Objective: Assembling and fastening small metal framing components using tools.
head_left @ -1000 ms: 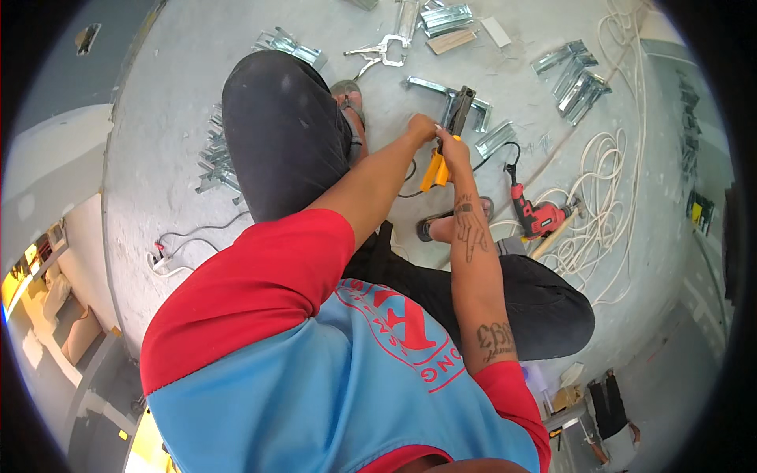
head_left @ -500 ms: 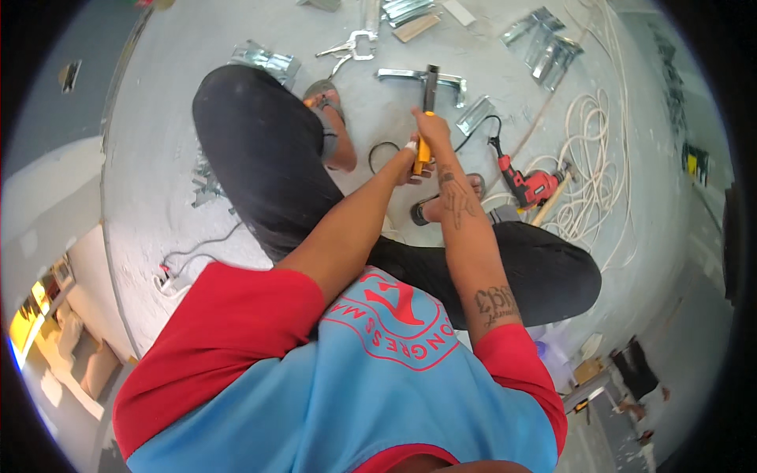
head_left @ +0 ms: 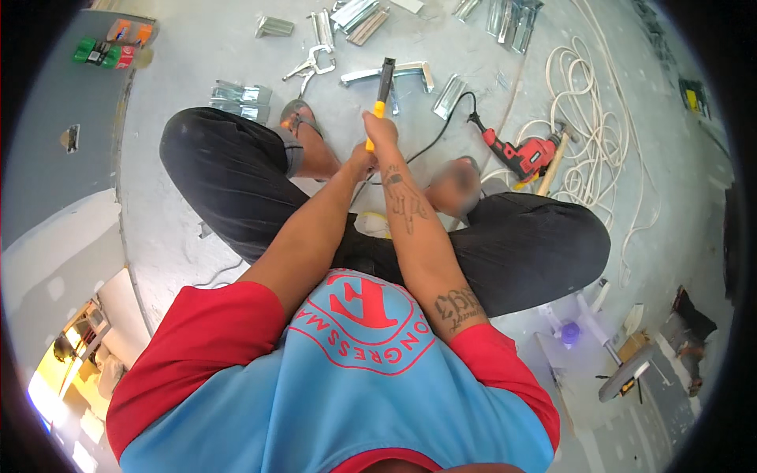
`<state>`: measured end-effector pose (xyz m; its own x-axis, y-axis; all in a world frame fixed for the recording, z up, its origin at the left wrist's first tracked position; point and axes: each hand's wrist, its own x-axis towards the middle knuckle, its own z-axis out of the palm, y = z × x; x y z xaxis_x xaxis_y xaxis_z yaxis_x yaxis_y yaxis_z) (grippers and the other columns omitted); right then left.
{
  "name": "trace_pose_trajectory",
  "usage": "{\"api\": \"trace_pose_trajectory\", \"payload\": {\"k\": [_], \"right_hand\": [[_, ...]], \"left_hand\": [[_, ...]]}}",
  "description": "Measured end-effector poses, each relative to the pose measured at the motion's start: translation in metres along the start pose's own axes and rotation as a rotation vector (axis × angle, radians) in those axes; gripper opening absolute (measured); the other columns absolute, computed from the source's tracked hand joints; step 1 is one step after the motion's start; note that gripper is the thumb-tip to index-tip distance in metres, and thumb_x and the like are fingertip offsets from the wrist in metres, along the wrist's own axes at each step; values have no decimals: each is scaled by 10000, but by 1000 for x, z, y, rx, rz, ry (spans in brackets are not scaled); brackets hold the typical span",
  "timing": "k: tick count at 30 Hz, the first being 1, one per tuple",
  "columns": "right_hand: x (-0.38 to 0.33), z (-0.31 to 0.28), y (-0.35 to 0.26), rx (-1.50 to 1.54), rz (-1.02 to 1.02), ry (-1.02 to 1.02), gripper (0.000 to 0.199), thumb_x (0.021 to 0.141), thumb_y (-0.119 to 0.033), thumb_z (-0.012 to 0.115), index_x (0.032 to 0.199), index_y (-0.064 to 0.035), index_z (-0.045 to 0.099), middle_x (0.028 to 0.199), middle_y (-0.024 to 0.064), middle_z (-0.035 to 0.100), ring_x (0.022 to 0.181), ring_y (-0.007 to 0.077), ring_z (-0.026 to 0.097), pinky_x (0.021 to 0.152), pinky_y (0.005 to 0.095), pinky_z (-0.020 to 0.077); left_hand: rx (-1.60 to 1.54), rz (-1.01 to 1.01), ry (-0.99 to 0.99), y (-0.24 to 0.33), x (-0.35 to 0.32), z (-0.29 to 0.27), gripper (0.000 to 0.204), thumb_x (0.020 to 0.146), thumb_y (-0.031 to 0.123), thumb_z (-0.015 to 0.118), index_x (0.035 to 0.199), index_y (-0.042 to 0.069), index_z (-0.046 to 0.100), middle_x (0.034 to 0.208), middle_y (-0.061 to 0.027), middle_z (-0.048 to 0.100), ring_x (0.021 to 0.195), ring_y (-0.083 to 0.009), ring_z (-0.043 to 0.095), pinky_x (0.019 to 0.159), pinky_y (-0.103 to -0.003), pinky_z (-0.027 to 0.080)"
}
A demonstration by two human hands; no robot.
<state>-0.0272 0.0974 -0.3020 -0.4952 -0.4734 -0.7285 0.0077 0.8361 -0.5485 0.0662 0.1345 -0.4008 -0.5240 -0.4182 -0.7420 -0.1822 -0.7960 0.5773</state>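
Since the first frame, the left hand [head_left: 362, 160] has shifted from beside the head of the yellow-handled plier-type tool [head_left: 382, 100] to its near end; its finger closure is too hidden to tell. The right hand [head_left: 380, 129], clasping the handles farther up, is nearer the metal channel [head_left: 412, 68]. The tool points far, crossing the left-right channel's middle; contact is unclear.
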Motion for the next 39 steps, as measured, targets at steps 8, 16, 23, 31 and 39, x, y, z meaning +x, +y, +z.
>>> {"api": "trace_pose_trajectory", "payload": {"k": [8,16,23,31,39], "right_hand": [[28,-1,53,-148,-20,35,712,807,-611,525,905,81,657,877,228,666,873,359,655,834,386,487],[20,-8,46,-270,-78,122,688,835,-604,520,698,54,667,623,169,649,694,315,667,684,403,502],[32,-1,63,-380,-61,156,650,811,-589,551,804,49,677,850,228,672,843,363,648,772,413,500],[12,-61,-1,-333,35,-372,608,739,-560,692,896,27,664,733,115,675,697,240,675,586,382,525],[63,-34,78,-394,-159,86,740,763,-661,586,845,71,663,774,181,682,796,310,665,789,391,481]], "left_hand": [[-359,-189,31,13,-38,36,315,943,424,487,1138,184,550,1054,-8,595,934,-177,575,792,-402,482],[-324,-116,96,5,-41,34,464,959,551,379,1072,144,571,964,-32,630,849,-176,610,752,-345,497],[-468,-110,103,-8,-34,44,443,944,558,402,929,155,585,809,-3,607,692,-167,581,647,-320,499],[-398,-98,175,-4,-30,44,505,899,629,451,872,133,539,728,-1,476,548,-147,406,585,-347,456],[-176,-25,53,3,-26,72,523,905,648,408,802,151,535,667,5,454,523,-135,398,580,-342,438]]}}
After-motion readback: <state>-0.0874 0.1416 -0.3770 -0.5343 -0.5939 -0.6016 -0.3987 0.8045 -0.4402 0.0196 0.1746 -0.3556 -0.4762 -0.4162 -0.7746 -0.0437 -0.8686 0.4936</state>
